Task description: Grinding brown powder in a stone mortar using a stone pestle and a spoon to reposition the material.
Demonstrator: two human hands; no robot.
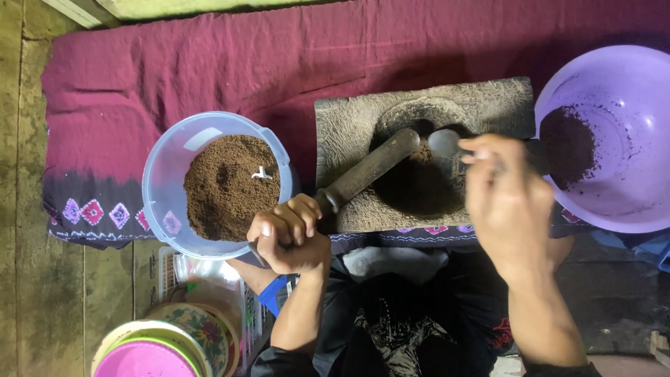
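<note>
1. Left hand is fisted tight round the lower end of the pestle. The grip sits low on the handle, likely to steady the tool and keep it leaning in the hollow.
2. The pestle's long axis runs diagonal, from lower left at the fist up to the right. Its thick working end points into the hollow of the mortar and seems to rest on the dark powder there.
3. Right hand is closed on the handle of a spoon, fingers curled round it. The hand hides most of the handle, so the exact pinch cannot be told.
4. The spoon's long axis is roughly level in the view, with the bowl pointing left toward the hollow, just beside the pestle's head. The handle end points right, toward the purple basin.
5. The mortar is a flat stone slab with a round hollow. It sits on a magenta cloth, right in front of the person, between 2 vessels.
6. The purple basin is at the right, touching or just beside the slab's edge, with a patch of dark powder on its near wall. It is likely set close so the spoon has a short trip.
7. A clear tub at the left holds a heap of brown powder with a small white bit on top.
8. Stacked plates lie lower left, apart from the work.
</note>
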